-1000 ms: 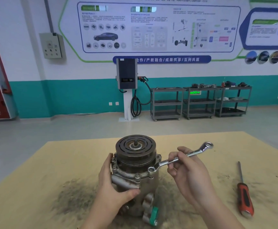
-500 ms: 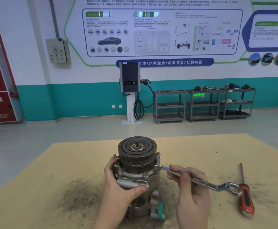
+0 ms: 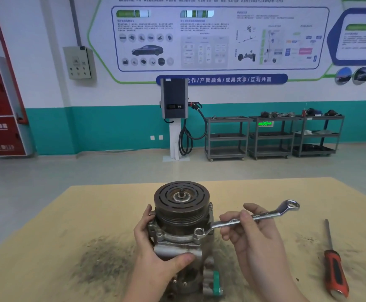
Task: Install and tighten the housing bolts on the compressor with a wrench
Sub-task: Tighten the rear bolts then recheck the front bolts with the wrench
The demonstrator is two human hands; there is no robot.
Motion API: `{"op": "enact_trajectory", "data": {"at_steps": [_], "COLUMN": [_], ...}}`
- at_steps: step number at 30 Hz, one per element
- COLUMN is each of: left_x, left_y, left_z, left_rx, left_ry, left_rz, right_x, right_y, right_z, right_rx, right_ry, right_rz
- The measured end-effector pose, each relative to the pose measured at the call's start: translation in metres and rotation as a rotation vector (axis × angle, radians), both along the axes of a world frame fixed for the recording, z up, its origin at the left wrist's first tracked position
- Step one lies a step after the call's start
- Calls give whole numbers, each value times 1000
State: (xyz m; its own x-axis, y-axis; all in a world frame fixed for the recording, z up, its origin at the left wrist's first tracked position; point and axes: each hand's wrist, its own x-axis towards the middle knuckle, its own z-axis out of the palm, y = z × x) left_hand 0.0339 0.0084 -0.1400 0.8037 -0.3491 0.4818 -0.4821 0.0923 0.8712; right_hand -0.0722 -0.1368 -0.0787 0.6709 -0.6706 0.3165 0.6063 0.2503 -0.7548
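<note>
The compressor (image 3: pixel 181 227) stands upright on the counter (image 3: pixel 68 214). The left hand (image 3: pixel 155 253) grips its housing at 9 o'clock; the right hand (image 3: pixel 251 234) at 3 o'clock pinches the wrench (image 3: pixel 246 219), ring end on a flange bolt (image 3: pixel 199 233).

Compressor (image 3: pixel 178 234) stands upright, pulley uppermost. Silver combination wrench (image 3: pixel 246 219): ring end seated on a front-right housing bolt (image 3: pixel 199 232).

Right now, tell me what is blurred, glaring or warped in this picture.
Head view: wide-angle warp bows the wall poster and table edges; poster small print is too soft to read; the exit sign glows overexposed; wrench, compressor and both hands are fairly sharp; lighting flat, shadows faint.
</note>
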Motion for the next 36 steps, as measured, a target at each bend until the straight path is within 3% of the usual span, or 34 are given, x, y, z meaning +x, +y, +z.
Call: {"op": "enact_trajectory", "data": {"at_steps": [6, 9, 11, 13, 15, 17, 20, 22, 27, 32, 36], "left_x": [-27, -23, -23, -30, -37, -38, -42, -42, -33, -9, 3], "left_y": [-12, -10, -10, -18, -29, -38, -46, -44, -31, -2, 7], "left_z": [-7, -11, -10, -4, 0, 2, 1, 0, 1, 15, 18], "left_rx": [-49, -28, -39, -44, -120, -198, -174, -160, -155, 32, 132], "left_ry": [-35, -80, -122, -126, -153, -160, -190, -180, -103, 87, 113], "left_rz": [118, 124, 145, 190, 275, 368, 396, 365, 256, 5, -33], "right_x": [2, -1, -4, -7, -10, -12, -14, -16, -11, 0, 6], "right_y": [-9, 8, 29, 47, 57, 52, 45, 36, 0, -24, -41], "right_z": [0, -13, -28, -39, -43, -38, -16, -6, -1, 1, 5], "right_rx": [61, 35, -137, -438, -757, -843, -723, -462, 58, 151, 232], "right_ry": [-32, -140, -226, -226, -149, -99, -214, -294, -181, -127, -78], "right_rz": [-88, -244, -454, -587, -564, -536, -548, -529, -158, -8, 71]}}
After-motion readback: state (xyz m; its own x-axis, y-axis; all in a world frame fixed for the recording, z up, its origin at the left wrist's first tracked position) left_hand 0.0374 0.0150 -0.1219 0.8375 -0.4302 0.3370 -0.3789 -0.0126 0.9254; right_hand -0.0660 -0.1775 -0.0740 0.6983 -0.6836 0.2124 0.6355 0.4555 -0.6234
